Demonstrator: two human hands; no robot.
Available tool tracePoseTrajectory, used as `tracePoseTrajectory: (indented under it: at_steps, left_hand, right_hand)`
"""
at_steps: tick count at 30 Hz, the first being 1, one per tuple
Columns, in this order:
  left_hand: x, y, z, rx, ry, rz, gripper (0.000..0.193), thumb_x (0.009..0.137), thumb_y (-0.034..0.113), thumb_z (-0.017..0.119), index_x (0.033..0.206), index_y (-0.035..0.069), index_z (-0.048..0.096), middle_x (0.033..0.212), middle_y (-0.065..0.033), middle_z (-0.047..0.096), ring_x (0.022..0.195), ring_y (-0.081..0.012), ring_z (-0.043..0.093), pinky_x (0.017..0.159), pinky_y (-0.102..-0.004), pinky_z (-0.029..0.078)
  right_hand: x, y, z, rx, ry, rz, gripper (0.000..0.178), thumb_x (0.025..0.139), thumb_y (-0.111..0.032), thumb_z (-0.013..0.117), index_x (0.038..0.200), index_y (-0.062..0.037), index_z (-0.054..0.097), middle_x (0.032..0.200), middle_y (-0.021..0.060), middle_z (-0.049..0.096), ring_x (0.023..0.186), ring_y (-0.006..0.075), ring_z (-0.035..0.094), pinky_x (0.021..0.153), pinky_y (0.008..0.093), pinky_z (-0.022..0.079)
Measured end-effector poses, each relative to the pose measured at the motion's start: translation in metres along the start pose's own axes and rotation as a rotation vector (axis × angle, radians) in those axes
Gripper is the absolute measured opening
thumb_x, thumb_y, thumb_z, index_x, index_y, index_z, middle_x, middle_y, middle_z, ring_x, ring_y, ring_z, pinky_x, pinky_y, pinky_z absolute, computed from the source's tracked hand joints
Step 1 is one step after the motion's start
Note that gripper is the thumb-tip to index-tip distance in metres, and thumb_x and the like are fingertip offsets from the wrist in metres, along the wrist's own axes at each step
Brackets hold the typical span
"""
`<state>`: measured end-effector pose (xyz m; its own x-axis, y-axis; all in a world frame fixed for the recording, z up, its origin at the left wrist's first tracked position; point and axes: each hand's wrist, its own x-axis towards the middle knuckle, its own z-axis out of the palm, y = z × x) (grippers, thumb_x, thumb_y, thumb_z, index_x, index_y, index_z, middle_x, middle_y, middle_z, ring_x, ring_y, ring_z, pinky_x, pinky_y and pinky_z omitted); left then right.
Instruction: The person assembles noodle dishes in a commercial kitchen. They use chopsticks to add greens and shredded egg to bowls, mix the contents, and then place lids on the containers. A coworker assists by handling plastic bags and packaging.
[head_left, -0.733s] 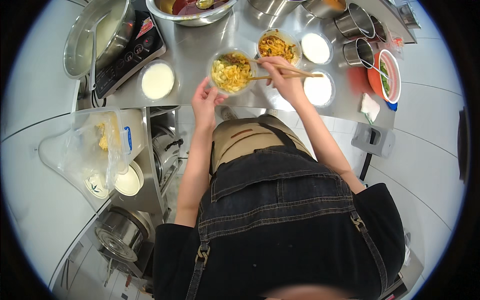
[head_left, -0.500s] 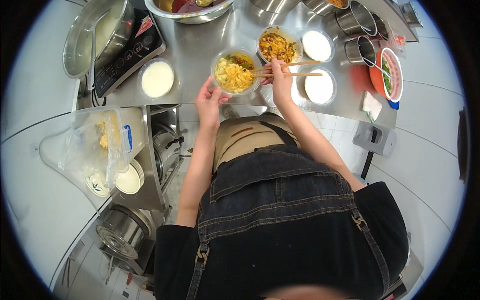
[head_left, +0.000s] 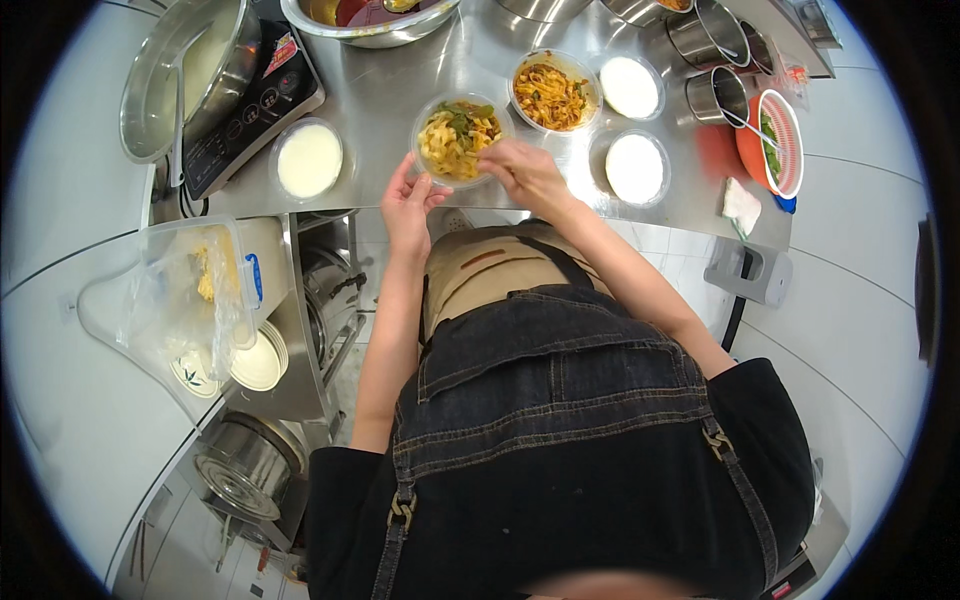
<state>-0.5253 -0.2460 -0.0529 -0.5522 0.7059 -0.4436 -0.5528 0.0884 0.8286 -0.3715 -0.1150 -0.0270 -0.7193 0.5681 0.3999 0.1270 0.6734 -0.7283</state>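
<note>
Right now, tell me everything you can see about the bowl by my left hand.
The bowl is round, open-topped and clear, seemingly plastic. It holds yellow noodle-like strips, with green leaves and brown bits toward the far side. It looks roughly level, near the front edge of the steel counter. The left hand holds its near-left side; the right hand is at its near-right rim, partly covering it.

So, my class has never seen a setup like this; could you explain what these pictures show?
There is no machine, just a person's bare hands. Every picture comes from the left of two head-worn fisheye cameras looking down, so straight edges bend. On the steel table are a clear bowl of yellowish food, a redder one beyond it and three portions of something white. The left hand touches the yellowish bowl's near-left side; the right hand is curled at its right, its grip hidden.
</note>
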Motion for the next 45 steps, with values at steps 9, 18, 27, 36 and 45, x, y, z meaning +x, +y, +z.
tracePoseTrajectory:
  at_steps: [9,18,27,36,45]
  left_hand:
    - [0.000,0.001,0.002,-0.014,-0.004,0.001,0.045,0.093,0.005,0.054,0.137,0.001,0.043,0.089,-0.0056,0.060,0.073,-0.0163,0.064,0.065,-0.0246,0.053]
    - [0.006,0.003,0.000,-0.003,0.004,-0.010,0.044,0.093,0.005,0.055,0.136,0.001,0.045,0.087,-0.0055,0.060,0.073,-0.0166,0.064,0.067,-0.0254,0.054]
    - [0.005,0.007,-0.002,0.057,-0.023,-0.019,0.043,0.093,0.003,0.053,0.135,0.001,0.046,0.088,-0.0053,0.060,0.074,-0.0162,0.065,0.067,-0.0246,0.053]
    - [0.005,0.005,-0.003,0.033,0.007,-0.003,0.044,0.094,0.003,0.052,0.137,0.002,0.045,0.089,-0.0057,0.061,0.074,-0.0149,0.064,0.066,-0.0234,0.052]
    - [0.023,0.017,-0.024,0.216,-0.117,-0.039,0.041,0.092,0.003,0.053,0.133,0.005,0.052,0.089,-0.0040,0.062,0.067,-0.0101,0.061,0.061,-0.0206,0.048]
  right_hand:
    - [0.035,-0.008,-0.041,0.268,0.341,0.479,0.021,0.094,-0.019,0.057,0.089,-0.0009,0.065,0.070,0.0056,0.064,0.054,0.0095,0.058,0.049,0.0223,0.046]
    - [0.035,0.021,-0.024,0.650,0.181,0.664,0.031,0.096,-0.028,0.054,0.089,0.0004,0.065,0.071,0.0062,0.066,0.053,0.0088,0.058,0.048,0.0201,0.046]
    - [0.029,0.012,-0.008,0.091,-0.010,0.107,0.017,0.092,-0.018,0.061,0.090,-0.0020,0.065,0.077,0.0093,0.066,0.063,0.0137,0.063,0.057,0.0257,0.048]
    - [0.013,-0.010,-0.020,0.092,-0.105,0.217,0.011,0.088,-0.015,0.064,0.088,-0.0038,0.065,0.074,0.0084,0.065,0.064,0.0220,0.063,0.057,0.0317,0.047]
    - [0.081,-0.039,-0.015,0.010,-0.135,-0.068,0.024,0.094,-0.028,0.057,0.091,-0.0042,0.063,0.070,0.0106,0.062,0.058,0.0236,0.059,0.053,0.0336,0.045]
